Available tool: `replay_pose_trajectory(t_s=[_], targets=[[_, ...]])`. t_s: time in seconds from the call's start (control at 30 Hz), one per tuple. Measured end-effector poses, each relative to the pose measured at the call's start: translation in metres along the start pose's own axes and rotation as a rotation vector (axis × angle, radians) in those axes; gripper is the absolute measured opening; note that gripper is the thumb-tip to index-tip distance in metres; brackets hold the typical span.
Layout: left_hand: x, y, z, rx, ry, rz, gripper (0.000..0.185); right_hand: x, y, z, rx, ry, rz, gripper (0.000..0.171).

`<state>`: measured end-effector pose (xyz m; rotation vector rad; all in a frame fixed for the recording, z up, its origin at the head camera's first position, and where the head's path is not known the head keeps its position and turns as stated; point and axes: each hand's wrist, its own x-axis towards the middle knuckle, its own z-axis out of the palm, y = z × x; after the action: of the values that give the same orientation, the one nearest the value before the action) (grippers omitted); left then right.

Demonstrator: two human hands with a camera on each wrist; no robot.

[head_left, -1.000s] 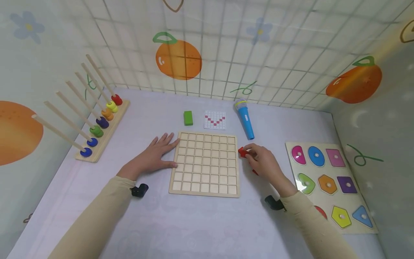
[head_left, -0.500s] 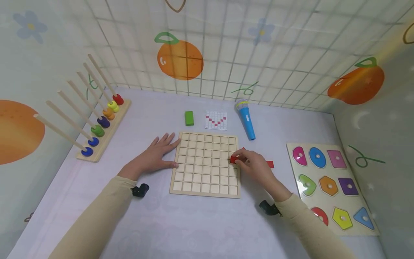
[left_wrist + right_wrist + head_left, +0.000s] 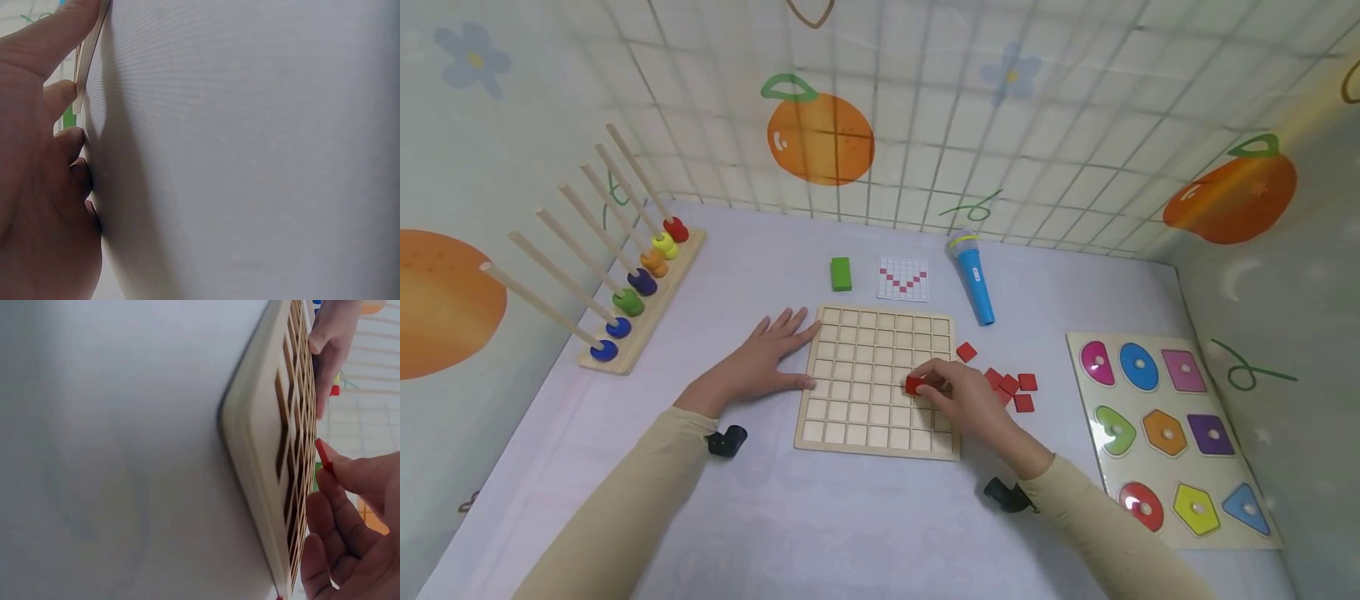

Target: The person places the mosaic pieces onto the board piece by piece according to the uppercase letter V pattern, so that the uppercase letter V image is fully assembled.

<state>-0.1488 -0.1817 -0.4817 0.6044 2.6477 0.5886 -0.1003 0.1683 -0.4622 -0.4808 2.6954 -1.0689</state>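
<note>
A wooden grid board [image 3: 850, 392] with square cells lies flat on the table. My left hand [image 3: 758, 358] rests flat beside the board's left edge, fingers straight and touching it [image 3: 81, 75]. My right hand [image 3: 958, 398] is over the board's right part and pinches a small red square tile [image 3: 914, 384] at its fingertips. In the right wrist view the red tile [image 3: 323, 454] shows edge-on just above the board [image 3: 262, 462]. Several loose red tiles [image 3: 1011, 385] lie on the table right of the board.
A pattern card [image 3: 903, 278], a green block [image 3: 841, 273] and a blue toy microphone [image 3: 972, 276] lie behind the board. A peg rack with coloured rings [image 3: 640, 287] stands at the left. A shape puzzle board [image 3: 1172, 433] lies at the right.
My right hand has carried a red tile leftward from the pile onto the board's right part, uncovering the loose tiles. The left hand has stayed put.
</note>
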Motion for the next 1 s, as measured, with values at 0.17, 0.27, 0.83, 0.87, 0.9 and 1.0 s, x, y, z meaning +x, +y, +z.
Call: replay_pose_trajectory(t_s=[0.17,0.27,0.83,0.87,0.9,1.0], targets=[[0.001,0.000,0.000,-0.003,-0.004,-0.001,0.099,0.001,-0.006,0.007,0.009,-0.020,-0.025,0.026],[0.001,0.000,0.000,-0.004,-0.002,0.004,0.099,0.001,-0.011,0.011,0.020,-0.032,-0.041,0.026],[-0.001,0.002,-0.001,-0.012,0.005,0.007,0.100,0.000,-0.024,0.028,-0.013,-0.127,-0.087,0.018],[-0.001,0.002,-0.001,-0.011,0.006,0.009,0.100,0.000,-0.025,0.029,-0.014,-0.128,-0.093,0.018],[-0.001,0.002,-0.001,-0.016,0.008,0.013,0.100,0.000,-0.024,0.030,-0.014,-0.129,-0.102,0.018],[-0.001,0.002,-0.002,-0.017,0.008,0.012,0.100,-0.001,-0.023,0.032,-0.018,-0.129,-0.139,0.017]])
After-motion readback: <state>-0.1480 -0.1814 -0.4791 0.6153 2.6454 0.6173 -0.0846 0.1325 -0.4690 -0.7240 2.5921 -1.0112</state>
